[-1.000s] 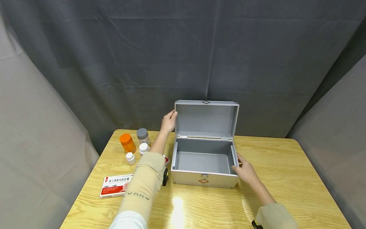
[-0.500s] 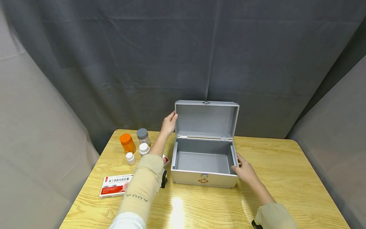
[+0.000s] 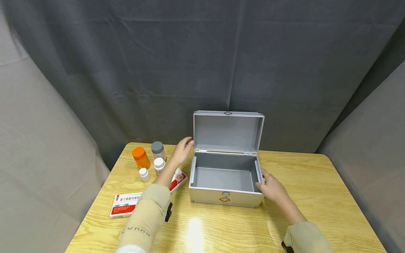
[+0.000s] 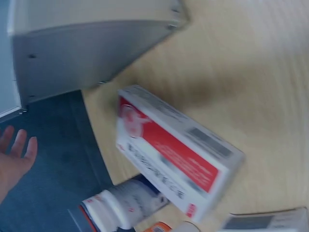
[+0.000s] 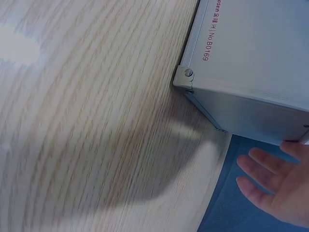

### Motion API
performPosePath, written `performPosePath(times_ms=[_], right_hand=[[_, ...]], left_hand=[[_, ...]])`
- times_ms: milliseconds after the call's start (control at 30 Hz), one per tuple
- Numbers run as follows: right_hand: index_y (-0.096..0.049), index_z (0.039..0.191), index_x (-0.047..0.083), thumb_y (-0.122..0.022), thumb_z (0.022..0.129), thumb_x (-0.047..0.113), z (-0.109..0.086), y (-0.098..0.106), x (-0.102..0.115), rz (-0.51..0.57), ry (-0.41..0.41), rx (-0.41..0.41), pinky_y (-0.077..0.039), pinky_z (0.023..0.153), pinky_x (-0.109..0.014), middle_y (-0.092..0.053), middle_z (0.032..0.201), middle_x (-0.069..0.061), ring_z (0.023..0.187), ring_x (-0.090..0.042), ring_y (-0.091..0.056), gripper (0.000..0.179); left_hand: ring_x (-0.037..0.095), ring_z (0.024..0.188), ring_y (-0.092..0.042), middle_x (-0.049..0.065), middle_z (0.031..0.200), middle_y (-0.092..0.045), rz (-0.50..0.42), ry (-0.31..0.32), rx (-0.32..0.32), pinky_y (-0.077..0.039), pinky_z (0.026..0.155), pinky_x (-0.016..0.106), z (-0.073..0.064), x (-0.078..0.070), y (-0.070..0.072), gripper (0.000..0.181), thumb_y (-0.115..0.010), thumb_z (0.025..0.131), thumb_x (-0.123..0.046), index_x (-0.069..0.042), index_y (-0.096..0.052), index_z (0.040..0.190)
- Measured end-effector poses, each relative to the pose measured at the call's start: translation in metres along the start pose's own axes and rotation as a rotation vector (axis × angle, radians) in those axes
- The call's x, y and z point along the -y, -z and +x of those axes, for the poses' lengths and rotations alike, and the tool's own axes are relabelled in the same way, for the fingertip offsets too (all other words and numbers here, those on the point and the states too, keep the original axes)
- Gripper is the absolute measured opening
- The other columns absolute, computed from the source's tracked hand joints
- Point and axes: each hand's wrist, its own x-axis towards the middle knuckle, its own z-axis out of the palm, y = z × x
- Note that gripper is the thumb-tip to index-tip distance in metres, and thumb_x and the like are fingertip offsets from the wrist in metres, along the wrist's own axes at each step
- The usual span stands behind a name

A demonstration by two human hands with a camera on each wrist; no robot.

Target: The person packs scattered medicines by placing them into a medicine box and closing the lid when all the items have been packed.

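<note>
A silver first-aid box (image 3: 226, 198) with a red cross below its latch stands with its lid (image 3: 228, 133) up and its grey inside bare. My left hand (image 3: 182, 151) is just left of the lid's lower edge, fingers extended and holding nothing. In the left wrist view, its fingertips (image 4: 31, 147) show apart from the box corner. My right hand (image 3: 273, 189) holds the box's right wall, thumb over the rim and fingers on the outer side. The right wrist view shows loosely spread fingers (image 5: 260, 162), one against the side; the thumb is hidden there.
On the table's left stand an orange bottle (image 3: 141, 159), a grey-capped bottle (image 3: 159, 150) and two white bottles (image 3: 144, 175). One red-and-white medicine carton (image 3: 124, 205) lies in front, partly behind the left sleeve. Another carton (image 4: 169, 150) is by the box's left side. A grey curtain hangs behind.
My left hand has let go of the lid's left edge and moved down and toward me, uncovering more of the carton by the box. The lid stays up; my right hand is nearly still.
</note>
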Motion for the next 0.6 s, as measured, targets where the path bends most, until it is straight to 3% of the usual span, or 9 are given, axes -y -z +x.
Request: performPosePath(times_ms=[167, 333, 433, 600], right_hand=[[-0.02, 0.141, -0.002, -0.053, 0.085, 0.027, 0.002, 0.005, 0.0, -0.046, 0.016, 0.045, -0.041, 0.082, -0.059, -0.046, 0.126, -0.03, 0.109, -0.048, -0.048, 0.071], [-0.025, 0.138, 0.0, -0.055, 0.083, 0.032, 0.008, 0.013, 0.001, -0.186, 0.06, 0.046, -0.042, 0.076, -0.061, -0.045, 0.126, -0.032, 0.107, -0.05, -0.049, 0.071], [-0.032, 0.134, 0.0, -0.057, 0.081, 0.036, 0.012, 0.016, 0.003, -0.264, 0.072, 0.022, -0.042, 0.073, -0.061, -0.048, 0.123, -0.032, 0.102, -0.05, -0.051, 0.068], [-0.034, 0.133, -0.001, -0.056, 0.08, 0.04, 0.019, 0.016, 0.002, -0.352, 0.082, 0.003, -0.034, 0.081, -0.066, -0.046, 0.125, -0.029, 0.107, -0.05, -0.047, 0.07]], left_hand=[[0.033, 0.109, -0.051, 0.019, 0.117, -0.054, 0.094, -0.053, -0.001, -0.04, 0.094, 0.044, -0.021, 0.008, -0.001, 0.039, -0.044, 0.097, -0.022, 0.004, -0.049, 0.124], [0.031, 0.107, -0.05, 0.016, 0.11, -0.057, 0.18, -0.105, -0.027, -0.039, 0.093, 0.045, -0.039, 0.021, 0.0, 0.036, -0.047, 0.095, -0.021, 0.002, -0.052, 0.122], [0.028, 0.108, -0.05, 0.014, 0.11, -0.058, 0.22, -0.103, -0.034, -0.039, 0.094, 0.043, -0.051, 0.027, 0.001, 0.034, -0.048, 0.095, -0.022, -0.001, -0.054, 0.121], [0.028, 0.107, -0.05, 0.012, 0.109, -0.058, 0.296, -0.087, -0.02, -0.037, 0.094, 0.043, -0.071, 0.039, 0.001, 0.033, -0.048, 0.095, -0.024, -0.004, -0.055, 0.121]])
